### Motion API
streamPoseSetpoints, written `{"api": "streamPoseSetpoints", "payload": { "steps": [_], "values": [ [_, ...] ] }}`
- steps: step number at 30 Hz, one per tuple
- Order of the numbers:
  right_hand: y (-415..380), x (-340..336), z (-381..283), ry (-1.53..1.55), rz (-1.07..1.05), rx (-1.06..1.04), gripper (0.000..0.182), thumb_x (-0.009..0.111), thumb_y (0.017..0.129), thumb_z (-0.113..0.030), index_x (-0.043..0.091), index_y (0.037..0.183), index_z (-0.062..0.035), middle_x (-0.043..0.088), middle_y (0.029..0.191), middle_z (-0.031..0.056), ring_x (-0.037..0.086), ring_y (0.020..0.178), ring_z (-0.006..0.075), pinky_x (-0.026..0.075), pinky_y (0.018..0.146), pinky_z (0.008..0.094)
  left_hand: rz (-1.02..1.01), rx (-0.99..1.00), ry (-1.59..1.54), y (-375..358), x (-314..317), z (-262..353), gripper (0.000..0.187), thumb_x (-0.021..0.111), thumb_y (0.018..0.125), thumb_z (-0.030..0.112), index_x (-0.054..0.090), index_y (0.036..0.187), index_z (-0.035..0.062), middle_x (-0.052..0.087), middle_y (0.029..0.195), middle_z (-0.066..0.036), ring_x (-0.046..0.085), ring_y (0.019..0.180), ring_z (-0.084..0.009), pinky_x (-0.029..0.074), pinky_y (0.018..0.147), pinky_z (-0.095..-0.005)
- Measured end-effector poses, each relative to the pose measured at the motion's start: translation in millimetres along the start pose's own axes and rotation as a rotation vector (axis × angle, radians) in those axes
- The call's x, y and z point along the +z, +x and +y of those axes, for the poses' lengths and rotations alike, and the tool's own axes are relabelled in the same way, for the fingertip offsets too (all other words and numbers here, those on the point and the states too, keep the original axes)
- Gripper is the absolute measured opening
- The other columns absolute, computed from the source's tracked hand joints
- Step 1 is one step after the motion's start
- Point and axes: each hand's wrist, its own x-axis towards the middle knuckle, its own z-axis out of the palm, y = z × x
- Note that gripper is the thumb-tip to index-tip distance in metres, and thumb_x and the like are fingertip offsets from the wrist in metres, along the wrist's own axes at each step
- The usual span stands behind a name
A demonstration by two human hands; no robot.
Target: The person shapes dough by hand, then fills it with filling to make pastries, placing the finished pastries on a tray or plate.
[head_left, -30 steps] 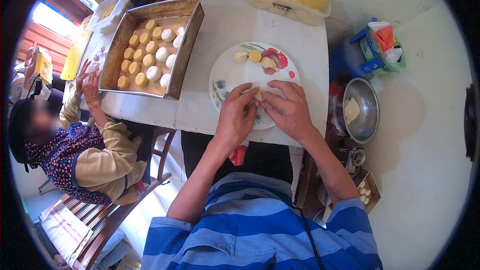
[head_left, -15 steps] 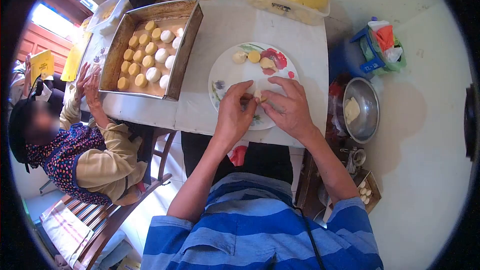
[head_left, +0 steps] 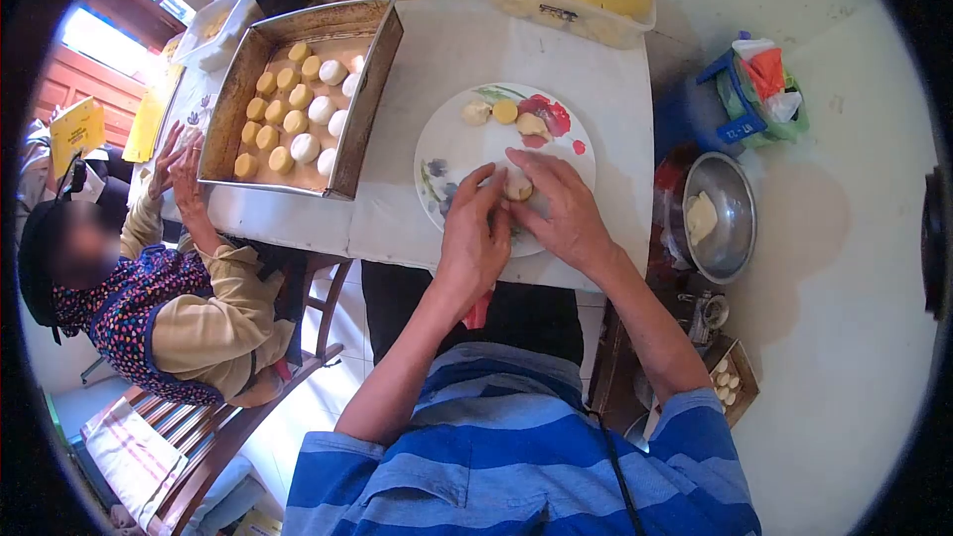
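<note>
A small pale dough ball [head_left: 517, 187] sits between the fingertips of both hands, over the near half of a floral plate [head_left: 437, 144]. My left hand [head_left: 476, 235] closes on its left side, thumb and fingers bent. From the right, my right hand [head_left: 566, 210] curls fingers and thumb around it. Parts of the ball are covered by the fingers. Farther up the plate lie a pale dough piece [head_left: 476, 112], a yellow disc [head_left: 504, 111] and another flattened pale dough piece [head_left: 533, 125].
Left of the plate stands a deep metal tray [head_left: 369, 89] with several yellow and white rounds. A plastic tub [head_left: 566, 24] of yellow dough is at the back. A metal bowl [head_left: 730, 238] sits to the right. A co-worker's hands [head_left: 181, 167] touch the tray's left side.
Both hands have drawn together around the dough, which now looks rounder and shows more. My right fingers reach further over it. The co-worker's hands barely shift.
</note>
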Motion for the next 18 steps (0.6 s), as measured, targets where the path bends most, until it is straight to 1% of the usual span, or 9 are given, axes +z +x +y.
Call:
{"api": "streamPoseSetpoints", "payload": {
  "steps": [2, 3, 5, 6, 8, 11, 15, 17, 18],
  "values": [
    [3, 0, -4, -0.109, 0.096, -0.103, 0.071, 0.078, 0.083, -0.009, 0.053, 0.149, -0.0065, 0.067, 0.122, 0.02, 0.061, 0.116, 0.038, 0.049, 0.103, 0.0466, 0.009, -0.117, -0.162, 2, -1, 1, 0.052, 0.055, 0.097, -0.007, 0.051, 0.149, -0.0042, 0.06, 0.14, -0.028, 0.063, 0.127, -0.036, 0.05, 0.107, -0.0404],
    [2, 0, -3, -0.109, 0.097, -0.103, 0.071, 0.078, 0.083, -0.009, 0.053, 0.149, -0.0065, 0.067, 0.122, 0.02, 0.061, 0.116, 0.038, 0.049, 0.103, 0.0466, 0.009, -0.116, -0.161, 2, -1, 0, 0.052, 0.055, 0.097, -0.007, 0.051, 0.149, -0.0042, 0.06, 0.14, -0.028, 0.063, 0.127, -0.036, 0.05, 0.107, -0.0404],
    [1, 1, 1, -0.048, -0.048, 0.033, 0.077, 0.079, 0.083, -0.01, 0.048, 0.153, -0.0077, 0.065, 0.123, 0.0197, 0.06, 0.115, 0.038, 0.049, 0.104, 0.0462, -0.043, -0.11, -0.241, 3, 1, -5, 0.05, 0.05, 0.1, -0.003, 0.047, 0.15, -0.0069, 0.062, 0.135, -0.03, 0.063, 0.121, -0.0414, 0.048, 0.108, -0.0454],
    [1, 1, 1, -0.048, -0.049, 0.031, 0.077, 0.079, 0.083, -0.01, 0.048, 0.153, -0.0077, 0.065, 0.123, 0.0197, 0.06, 0.115, 0.038, 0.049, 0.104, 0.0462, -0.041, -0.11, -0.241, 3, 2, -5, 0.05, 0.05, 0.1, -0.003, 0.047, 0.15, -0.0069, 0.062, 0.135, -0.03, 0.063, 0.121, -0.0414, 0.048, 0.108, -0.0454],
    [1, 1, 1, -0.037, -0.029, 0.0, 0.081, 0.08, 0.082, -0.011, 0.045, 0.156, -0.0086, 0.064, 0.125, 0.0194, 0.06, 0.114, 0.0374, 0.048, 0.105, 0.0462, 0.02, -0.137, -0.294, 1, 4, -4, 0.05, 0.049, 0.1, -0.004, 0.046, 0.15, -0.0068, 0.064, 0.135, -0.029, 0.064, 0.123, -0.0385, 0.048, 0.109, -0.0437],
    [2, 1, 0, -0.1, -0.033, -0.022, 0.083, 0.08, 0.082, -0.011, 0.044, 0.156, -0.0086, 0.064, 0.126, 0.0188, 0.06, 0.115, 0.0365, 0.049, 0.105, 0.0458, -0.011, -0.181, -0.39, 1, 4, -1, 0.05, 0.048, 0.1, -0.004, 0.046, 0.15, -0.0062, 0.065, 0.134, -0.029, 0.064, 0.125, -0.0382, 0.048, 0.109, -0.0431],
    [0, 5, 2, -0.114, -0.023, -0.032, 0.083, 0.08, 0.082, -0.011, 0.044, 0.156, -0.0087, 0.064, 0.125, 0.0187, 0.06, 0.114, 0.036, 0.049, 0.105, 0.0451, 0.011, -0.153, -0.371, 1, 8, -6, 0.048, 0.049, 0.1, -0.005, 0.048, 0.148, -0.0063, 0.065, 0.133, -0.029, 0.065, 0.123, -0.0384, 0.049, 0.108, -0.0431],
    [0, 3, -3, -0.114, -0.008, -0.043, 0.083, 0.08, 0.081, -0.01, 0.044, 0.156, -0.0088, 0.064, 0.123, 0.0181, 0.06, 0.114, 0.0359, 0.049, 0.104, 0.0453, 0.007, -0.143, -0.332, 0, 11, -10, 0.048, 0.047, 0.1, -0.009, 0.05, 0.147, -0.0057, 0.065, 0.137, -0.024, 0.064, 0.126, -0.0275, 0.048, 0.11, -0.0377],
    [-1, 3, -1, -0.114, -0.008, -0.041, 0.083, 0.08, 0.081, -0.01, 0.044, 0.156, -0.0088, 0.064, 0.123, 0.0181, 0.06, 0.114, 0.0359, 0.049, 0.104, 0.0453, 0.006, -0.144, -0.332, 0, 10, -8, 0.048, 0.047, 0.1, -0.009, 0.05, 0.147, -0.0057, 0.065, 0.137, -0.024, 0.064, 0.126, -0.0275, 0.048, 0.11, -0.0377]
  ]
}}
